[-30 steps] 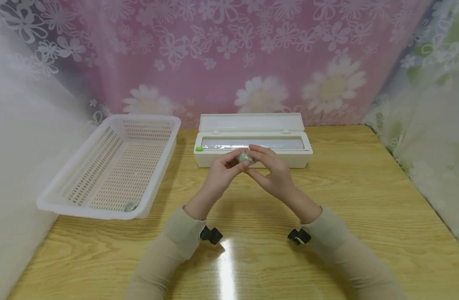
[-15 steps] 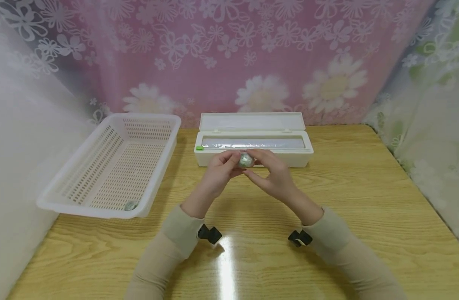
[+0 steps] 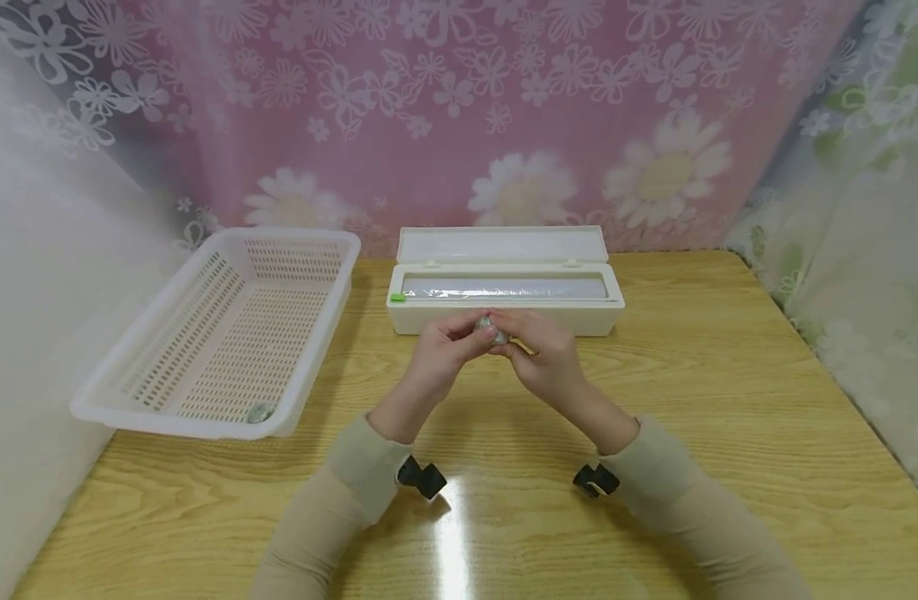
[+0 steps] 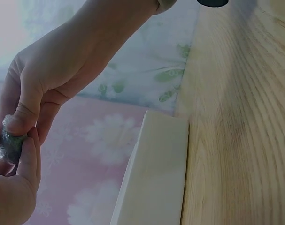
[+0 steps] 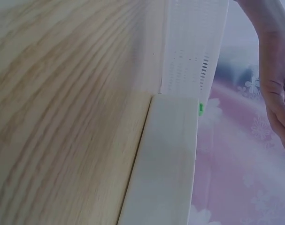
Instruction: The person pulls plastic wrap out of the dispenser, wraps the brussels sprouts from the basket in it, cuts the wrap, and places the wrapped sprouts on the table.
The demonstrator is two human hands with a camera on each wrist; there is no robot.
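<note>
A small round green lump wrapped in clear film (image 3: 496, 336) sits between both hands, just in front of a white cling film dispenser (image 3: 417, 320). My left hand (image 3: 438, 357) pinches it from the left, with the thumb lying over its near side. From the right, my right hand (image 3: 546, 354) grips it with thumb and fingers. Fingers cover much of the lump in the head view. The left wrist view shows the wrapped lump (image 4: 11, 146) between the fingertips of both hands. In the right wrist view only part of the left hand (image 5: 277, 89) shows; the lump is out of sight.
The dispenser's lid (image 3: 504, 245) stands open behind a roll of film (image 3: 504, 287), and a green slider (image 3: 398, 297) sits at its left end. To the left is a white slotted basket (image 3: 316, 350) holding a similar wrapped lump (image 3: 260, 412). Curtains surround the wooden table (image 3: 729, 400).
The lump has been turned between the fingers and lowered slightly toward me. Both hands have drawn closer around it, covering more of it than half a second ago. Basket and dispenser have not moved.
</note>
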